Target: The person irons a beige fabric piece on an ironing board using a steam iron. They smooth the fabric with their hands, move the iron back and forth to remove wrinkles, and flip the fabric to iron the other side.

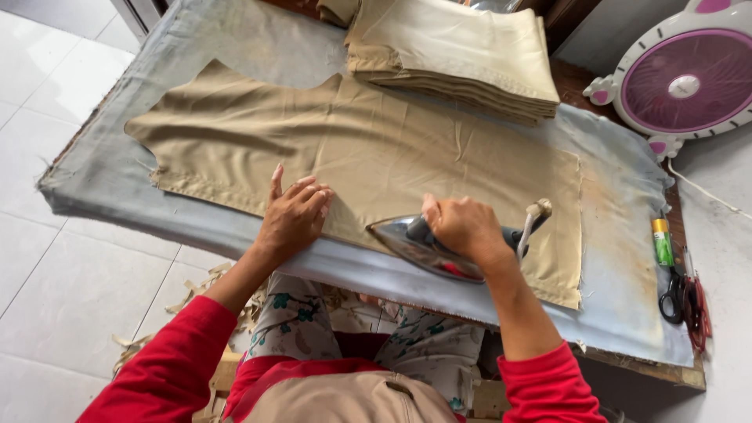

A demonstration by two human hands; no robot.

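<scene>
Pressing in progress: a tan cloth piece (352,149) lies spread on the padded board (619,258), its near edge under the iron (427,247) — creases remain toward the far side. A stack of folded pieces (454,55) sits far right. The right hand (466,227) grips the iron's handle; the left hand (294,215) rests flat, fingers spread, on the cloth's near-left part.

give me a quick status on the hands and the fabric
Right hand gripping iron. Left hand flat on tan fabric piece. Folded stack behind, apart.
</scene>
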